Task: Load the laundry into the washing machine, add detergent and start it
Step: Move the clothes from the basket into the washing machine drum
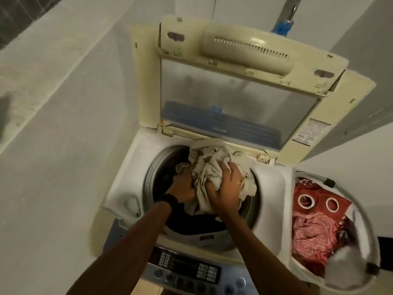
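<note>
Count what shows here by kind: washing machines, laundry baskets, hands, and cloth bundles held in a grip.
Washing machine: 1
Laundry basket: 1
Hands: 2, the left hand and the right hand
Beige cloth bundle, held by both hands over the drum: 1
Total: 5

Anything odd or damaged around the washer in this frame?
The lid is yellowed, and its hinge plastic looks chipped. The beige cloth, gripped by the left hand and right hand, overhangs the drum at its back rim.
</note>
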The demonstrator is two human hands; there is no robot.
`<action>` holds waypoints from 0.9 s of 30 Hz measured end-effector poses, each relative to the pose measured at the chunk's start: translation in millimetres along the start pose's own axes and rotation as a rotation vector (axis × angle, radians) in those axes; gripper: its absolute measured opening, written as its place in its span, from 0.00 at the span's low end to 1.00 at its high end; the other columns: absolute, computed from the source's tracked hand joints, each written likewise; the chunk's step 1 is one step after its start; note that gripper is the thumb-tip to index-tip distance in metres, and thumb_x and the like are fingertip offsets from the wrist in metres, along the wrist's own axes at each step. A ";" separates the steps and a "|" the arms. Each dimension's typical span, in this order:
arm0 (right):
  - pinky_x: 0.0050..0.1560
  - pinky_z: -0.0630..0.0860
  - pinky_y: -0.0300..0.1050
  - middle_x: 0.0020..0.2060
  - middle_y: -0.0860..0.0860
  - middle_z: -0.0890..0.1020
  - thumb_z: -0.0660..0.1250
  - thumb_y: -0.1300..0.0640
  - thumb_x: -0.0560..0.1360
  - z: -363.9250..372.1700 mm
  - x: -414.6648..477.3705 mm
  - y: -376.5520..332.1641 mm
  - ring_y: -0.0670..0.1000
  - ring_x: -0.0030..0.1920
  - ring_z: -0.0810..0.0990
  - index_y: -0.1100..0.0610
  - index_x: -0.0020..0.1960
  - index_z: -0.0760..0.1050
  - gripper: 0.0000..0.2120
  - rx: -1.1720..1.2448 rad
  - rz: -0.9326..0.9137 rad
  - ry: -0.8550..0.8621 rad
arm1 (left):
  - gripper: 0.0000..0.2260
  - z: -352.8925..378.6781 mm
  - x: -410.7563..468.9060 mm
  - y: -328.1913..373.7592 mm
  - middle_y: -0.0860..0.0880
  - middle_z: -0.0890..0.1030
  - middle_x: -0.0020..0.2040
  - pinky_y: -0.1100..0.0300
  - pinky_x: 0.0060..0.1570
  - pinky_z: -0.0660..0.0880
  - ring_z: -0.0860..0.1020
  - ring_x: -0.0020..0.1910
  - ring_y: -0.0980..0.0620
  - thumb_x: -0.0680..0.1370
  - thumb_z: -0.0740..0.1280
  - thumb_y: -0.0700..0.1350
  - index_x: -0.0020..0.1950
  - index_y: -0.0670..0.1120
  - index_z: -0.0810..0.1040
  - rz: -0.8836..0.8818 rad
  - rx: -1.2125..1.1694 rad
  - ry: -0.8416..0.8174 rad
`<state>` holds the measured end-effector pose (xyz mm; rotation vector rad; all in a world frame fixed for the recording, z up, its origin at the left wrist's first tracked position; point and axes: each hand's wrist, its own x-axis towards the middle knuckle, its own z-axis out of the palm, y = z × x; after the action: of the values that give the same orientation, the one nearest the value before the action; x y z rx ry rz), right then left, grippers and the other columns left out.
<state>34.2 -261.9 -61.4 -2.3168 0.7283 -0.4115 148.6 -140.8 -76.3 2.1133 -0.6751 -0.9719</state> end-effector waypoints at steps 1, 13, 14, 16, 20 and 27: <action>0.74 0.60 0.65 0.74 0.60 0.67 0.63 0.40 0.74 12.1 -2.0 8.8 0.61 0.76 0.62 0.52 0.77 0.63 0.34 -0.075 -0.008 -0.037 | 0.39 0.9 6.3 -7.4 0.44 0.64 0.80 0.42 0.76 0.64 0.65 0.78 0.42 0.77 0.68 0.58 0.83 0.49 0.56 -0.056 0.089 -0.041; 0.68 0.72 0.62 0.73 0.58 0.70 0.66 0.44 0.79 15.9 18.6 18.6 0.65 0.71 0.70 0.51 0.77 0.66 0.29 -0.319 0.168 -0.700 | 0.23 -12.3 25.7 15.9 0.41 0.72 0.74 0.43 0.64 0.72 0.72 0.71 0.38 0.82 0.64 0.50 0.78 0.57 0.68 -0.029 0.609 -0.128; 0.66 0.73 0.61 0.72 0.59 0.72 0.66 0.43 0.78 4.9 19.6 13.7 0.66 0.69 0.72 0.52 0.76 0.68 0.29 -0.292 0.164 -0.690 | 0.23 -12.0 25.0 22.8 0.43 0.73 0.73 0.44 0.64 0.73 0.73 0.70 0.38 0.82 0.64 0.50 0.78 0.57 0.68 0.003 0.584 -0.114; 0.64 0.76 0.61 0.70 0.59 0.74 0.67 0.41 0.76 -15.5 20.2 10.2 0.66 0.67 0.74 0.51 0.75 0.70 0.30 -0.258 0.154 -0.667 | 0.24 -10.9 23.4 39.2 0.44 0.76 0.71 0.46 0.63 0.75 0.75 0.67 0.40 0.82 0.64 0.50 0.78 0.56 0.67 0.037 0.561 -0.088; 0.67 0.75 0.54 0.71 0.53 0.75 0.69 0.43 0.75 -71.0 20.1 16.9 0.58 0.68 0.75 0.48 0.74 0.70 0.29 -0.211 0.161 -0.460 | 0.25 2.9 16.3 86.5 0.46 0.76 0.73 0.49 0.66 0.74 0.75 0.69 0.42 0.82 0.65 0.50 0.80 0.54 0.66 0.121 0.480 -0.031; 0.62 0.74 0.48 0.63 0.53 0.80 0.72 0.51 0.77 -184.1 10.3 47.8 0.55 0.62 0.79 0.52 0.67 0.77 0.20 -0.118 0.168 -0.156 | 0.21 61.8 11.6 175.4 0.50 0.83 0.63 0.53 0.62 0.75 0.80 0.62 0.47 0.82 0.67 0.48 0.75 0.55 0.73 0.293 0.368 0.055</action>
<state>-61.9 -390.3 41.3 -2.3428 0.8819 -0.1128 77.8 -280.2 24.8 2.2555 -1.1700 -0.6633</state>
